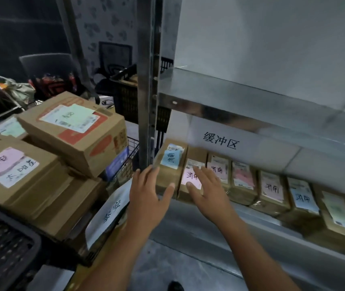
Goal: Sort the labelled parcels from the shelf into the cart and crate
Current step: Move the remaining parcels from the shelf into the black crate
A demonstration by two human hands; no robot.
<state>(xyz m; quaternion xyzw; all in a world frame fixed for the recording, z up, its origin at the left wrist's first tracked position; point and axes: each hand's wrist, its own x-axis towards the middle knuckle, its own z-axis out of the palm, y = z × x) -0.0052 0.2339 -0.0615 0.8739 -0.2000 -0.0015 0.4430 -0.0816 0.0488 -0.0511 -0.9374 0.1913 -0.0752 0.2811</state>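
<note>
1. The left hand [148, 190] is at lower centre of the frame, with its fingers straight and spread and nothing in its grasp. Its fingertips lie at the left edge of the blue-labelled parcel [172, 159], with the thumb across that parcel's front; actual contact cannot be told.
2. The right hand [207, 190], just right of it, is likewise spread flat and holds nothing. It lies over the pink-labelled parcel [191, 176] and covers part of its label.
3. Both parcels are the leftmost of a row of parcels [272, 190] standing side by side on the lower board of the metal shelf [209, 219]. The row runs toward the right edge of the frame.
4. The handwriting on the blue and pink labels appears to read 济南. The small print and barcodes above it are too blurred to read.
5. A white sheet [219, 140] behind the row reads 缓冲区.
6. The last parcels at the far right are cut off by the frame, and their pale labels cannot be read.
7. Left of the shelf post, the wire cart [133, 143] holds stacked cardboard boxes that hide most of it.
8. The green-labelled box [70, 127] lies tilted on top. The writing on the pink-and-white-labelled box [10, 166] is upside down to the camera and unclear.
9. A paper sign [110, 208] on the cart's front reads 泰安.
10. A black crate [3, 244] fills the lower left corner, cut off by the frame.
</note>
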